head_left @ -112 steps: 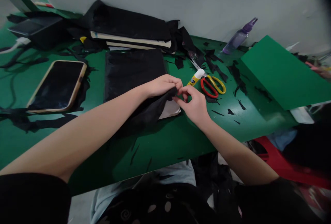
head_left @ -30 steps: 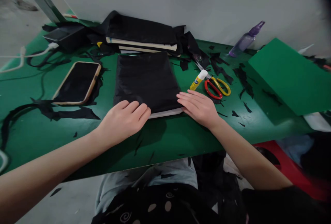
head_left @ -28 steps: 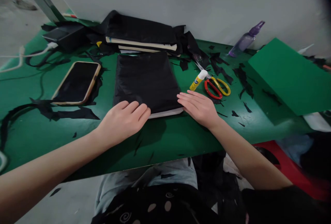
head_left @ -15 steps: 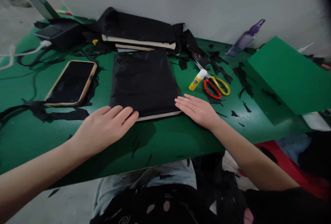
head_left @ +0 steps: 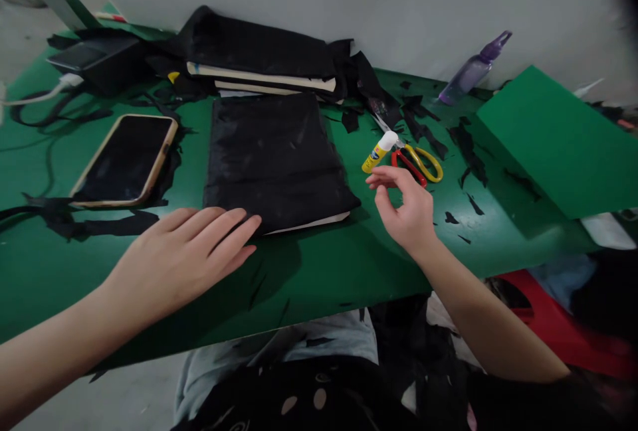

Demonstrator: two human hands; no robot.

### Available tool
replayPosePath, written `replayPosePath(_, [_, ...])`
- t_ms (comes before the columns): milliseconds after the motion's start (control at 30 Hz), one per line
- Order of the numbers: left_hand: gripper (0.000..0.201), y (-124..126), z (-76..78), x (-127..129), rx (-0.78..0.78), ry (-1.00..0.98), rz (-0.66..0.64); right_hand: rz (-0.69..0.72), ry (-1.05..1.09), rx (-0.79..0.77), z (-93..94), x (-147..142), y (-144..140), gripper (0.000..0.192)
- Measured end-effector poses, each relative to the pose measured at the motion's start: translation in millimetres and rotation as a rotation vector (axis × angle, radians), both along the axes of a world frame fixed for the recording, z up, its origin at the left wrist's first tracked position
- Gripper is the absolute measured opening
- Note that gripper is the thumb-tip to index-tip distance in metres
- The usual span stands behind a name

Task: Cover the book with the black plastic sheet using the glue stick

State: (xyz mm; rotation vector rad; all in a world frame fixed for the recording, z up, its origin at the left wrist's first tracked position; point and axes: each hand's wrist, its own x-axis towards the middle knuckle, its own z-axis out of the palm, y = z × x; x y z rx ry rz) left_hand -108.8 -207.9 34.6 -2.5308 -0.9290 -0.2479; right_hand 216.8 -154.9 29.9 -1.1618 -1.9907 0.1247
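- Resting flat on the green table [head_left: 323, 271], our left hand [head_left: 184, 261] lies palm down with fingers spread and grips nothing; its fingertips [head_left: 246, 225] touch the near left edge of the black-covered board [head_left: 274, 155].
- We hold our right hand [head_left: 406, 208] raised just above the table, to the right of the board and clear of it. The fingers are loosely curled and part open, and they hold nothing.
- The board lies at the middle of the table, long side running away from us. Black fabric covers its top, and a pale edge [head_left: 309, 224] shows along the near right side.
- The glue stick [head_left: 377, 152] lies just beyond our right hand, white cap pointing away from us. It is near the fingers, not touching them.
- The scissors [head_left: 417, 162], with one red and one yellow handle, lie just right of the glue stick.
- A phone [head_left: 124, 160] lies face up to the left of the board, on black scraps.
- A stack of boards under black fabric [head_left: 259, 62] sits behind the board, against the wall.
- A purple spray bottle [head_left: 473, 69] lies at the far right by the wall, next to a green block [head_left: 553, 142].
- Black offcuts [head_left: 463, 145] are scattered between the scissors and the block.
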Motion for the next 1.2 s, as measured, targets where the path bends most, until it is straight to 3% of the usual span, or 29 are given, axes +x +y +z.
replayPosePath(333, [0.027,15,3.0,36,-0.031,0.029,-0.092,-0.019,0.170,0.022,21.1,-27,19,0.022])
replayPosePath(600, [0.029,16,3.0,34,0.043,0.003,-0.146,0.004,0.124,-0.031,-2.5,-22,33,0.022])
replayPosePath(867, [0.031,19,0.7,36,0.092,-0.012,-0.126,-0.013,0.099,-0.044,-5.0,-20,33,0.023])
replayPosePath(967, [0.031,20,0.2,38,0.088,-0.019,-0.112,0.055,0.075,-0.053,-1.7,-21,30,0.025])
replayPosePath(1133, [0.030,24,-2.9,36,0.103,-0.028,-0.085,0.342,-0.107,-0.130,12.9,-17,26,0.016])
replayPosePath(1200, [0.030,24,-5.1,35,0.107,-0.027,-0.074,0.426,-0.200,-0.202,16.1,-16,25,0.021])
